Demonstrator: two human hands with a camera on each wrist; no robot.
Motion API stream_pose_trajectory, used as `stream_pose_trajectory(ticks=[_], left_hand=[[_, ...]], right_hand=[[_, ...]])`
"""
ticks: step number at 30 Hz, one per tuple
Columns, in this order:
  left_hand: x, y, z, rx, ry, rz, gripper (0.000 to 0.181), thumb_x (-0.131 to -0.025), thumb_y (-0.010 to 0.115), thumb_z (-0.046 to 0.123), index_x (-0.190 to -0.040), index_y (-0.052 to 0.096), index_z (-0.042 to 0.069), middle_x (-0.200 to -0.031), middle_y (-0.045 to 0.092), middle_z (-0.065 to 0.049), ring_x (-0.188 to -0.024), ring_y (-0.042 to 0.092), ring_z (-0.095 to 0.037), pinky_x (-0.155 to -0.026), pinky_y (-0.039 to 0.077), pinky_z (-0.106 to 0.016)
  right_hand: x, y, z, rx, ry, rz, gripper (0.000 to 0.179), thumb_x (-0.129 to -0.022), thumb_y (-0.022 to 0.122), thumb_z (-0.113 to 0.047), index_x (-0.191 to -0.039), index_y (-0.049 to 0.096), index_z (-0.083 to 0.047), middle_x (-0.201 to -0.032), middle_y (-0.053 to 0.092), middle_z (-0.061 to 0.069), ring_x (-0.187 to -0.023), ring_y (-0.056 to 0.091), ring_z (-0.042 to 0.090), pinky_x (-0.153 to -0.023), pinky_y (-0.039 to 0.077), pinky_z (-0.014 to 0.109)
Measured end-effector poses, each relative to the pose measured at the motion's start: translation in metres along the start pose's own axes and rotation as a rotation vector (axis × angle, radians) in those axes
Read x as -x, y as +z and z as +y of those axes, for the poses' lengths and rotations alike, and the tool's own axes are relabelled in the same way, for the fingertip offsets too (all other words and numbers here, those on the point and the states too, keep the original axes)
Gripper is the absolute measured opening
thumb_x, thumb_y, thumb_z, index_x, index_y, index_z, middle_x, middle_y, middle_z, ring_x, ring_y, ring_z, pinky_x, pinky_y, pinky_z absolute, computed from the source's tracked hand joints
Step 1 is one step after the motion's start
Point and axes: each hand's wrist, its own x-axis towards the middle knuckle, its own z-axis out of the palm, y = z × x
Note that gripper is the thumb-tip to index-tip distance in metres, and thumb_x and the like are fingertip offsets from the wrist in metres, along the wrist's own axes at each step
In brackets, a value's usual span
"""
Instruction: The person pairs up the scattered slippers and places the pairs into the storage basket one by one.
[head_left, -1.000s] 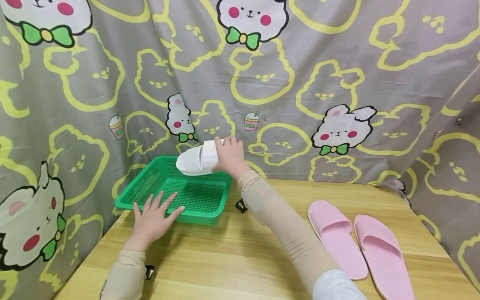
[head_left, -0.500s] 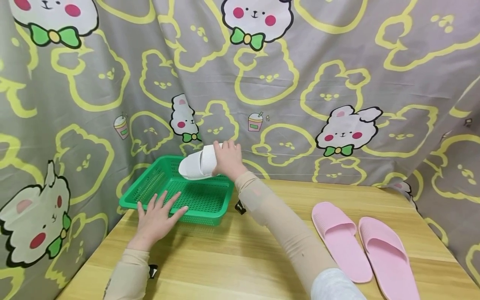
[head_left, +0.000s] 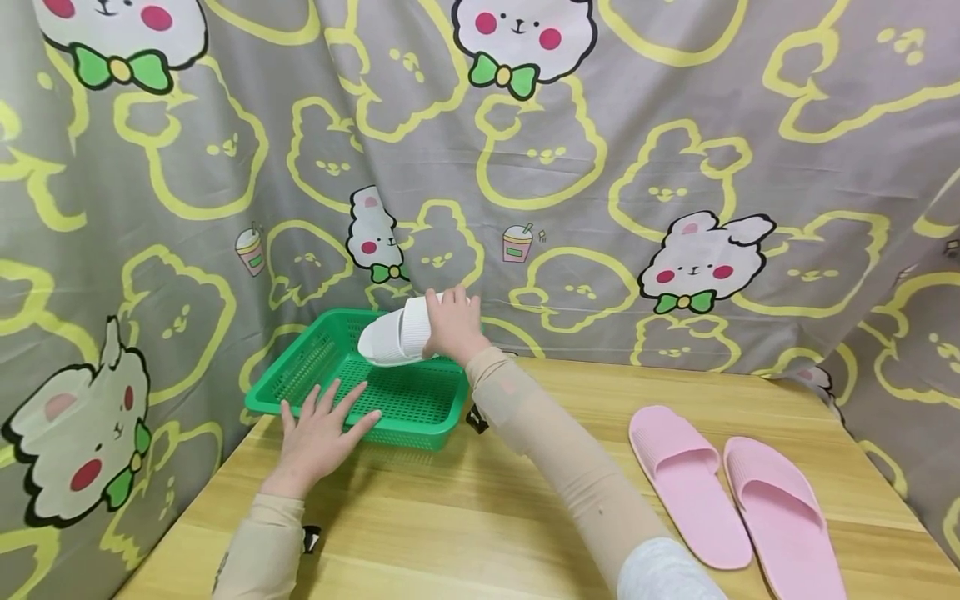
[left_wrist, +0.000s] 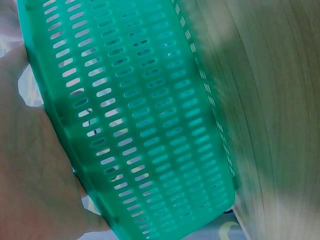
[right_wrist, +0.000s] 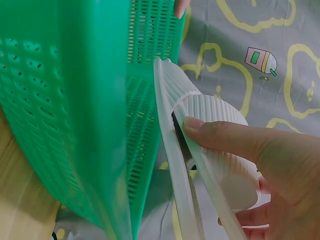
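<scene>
My right hand (head_left: pixel 453 325) grips a pair of white slippers (head_left: pixel 390 337), which hang tilted over the back of the green basket (head_left: pixel 258 404). In the right wrist view, my thumb presses along the ribbed strap, and two white soles (right_wrist: pixel 172 160) show lying close together, toes toward the basket. My left hand (head_left: pixel 318 437) lies at the basket's front rim with its fingers spread and fairly straight. From the left wrist, this hand (left_wrist: pixel 40 160) appears along the rim, with parts of its fingers hidden beyond the slotted wall (left_wrist: pixel 125 110).
Two pink slippers (head_left: pixel 690 492) lie side by side on the right of the wooden table (head_left: pixel 450 517). A black clip (head_left: pixel 477 419) is by the basket's right side, another clip (head_left: pixel 311 538) beside the left sleeve. A patterned curtain (head_left: pixel 570 192) hangs behind and around the table.
The right hand and white slippers have come down lower over the basket and slightly left relative to it. The left hand keeps its place at the rim. The head view has shifted slightly.
</scene>
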Motion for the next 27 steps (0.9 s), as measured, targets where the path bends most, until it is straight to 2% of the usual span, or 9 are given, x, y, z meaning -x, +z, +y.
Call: stream_pose_trajectory(ticks=[7, 17, 27], left_hand=[[0.0, 0.001, -0.002, 0.003, -0.005, 0.006, 0.075, -0.091, 0.034, 0.074, -0.153, 0.029, 0.034, -0.16, 0.023, -0.02, -0.146, 0.011, -0.051, -0.106, -0.006, -0.08], [0.001, -0.001, -0.002, -0.004, -0.012, 0.011, 0.075, -0.091, 0.035, 0.075, -0.153, 0.03, 0.033, -0.16, 0.024, -0.02, -0.146, 0.012, -0.051, -0.106, -0.005, -0.08], [0.0, 0.003, -0.003, -0.001, -0.006, 0.019, 0.076, -0.09, 0.036, 0.075, -0.152, 0.034, 0.031, -0.159, 0.026, -0.019, -0.145, 0.013, -0.051, -0.106, -0.004, -0.079]], right_hand=[[0.001, 0.004, -0.006, -0.006, 0.008, -0.023, 0.113, -0.064, 0.084, -0.054, -0.154, 0.026, -0.017, -0.145, 0.044, 0.015, -0.137, 0.031, 0.031, -0.108, 0.032, 0.052], [-0.004, 0.008, -0.014, 0.035, 0.001, -0.03, 0.111, -0.066, 0.082, -0.058, -0.154, 0.025, -0.018, -0.142, 0.045, 0.013, -0.133, 0.035, 0.03, -0.105, 0.034, 0.05], [-0.006, 0.013, -0.017, 0.029, 0.012, -0.07, 0.112, -0.066, 0.082, -0.057, -0.154, 0.025, -0.018, -0.144, 0.044, 0.012, -0.134, 0.034, 0.03, -0.104, 0.034, 0.048]])
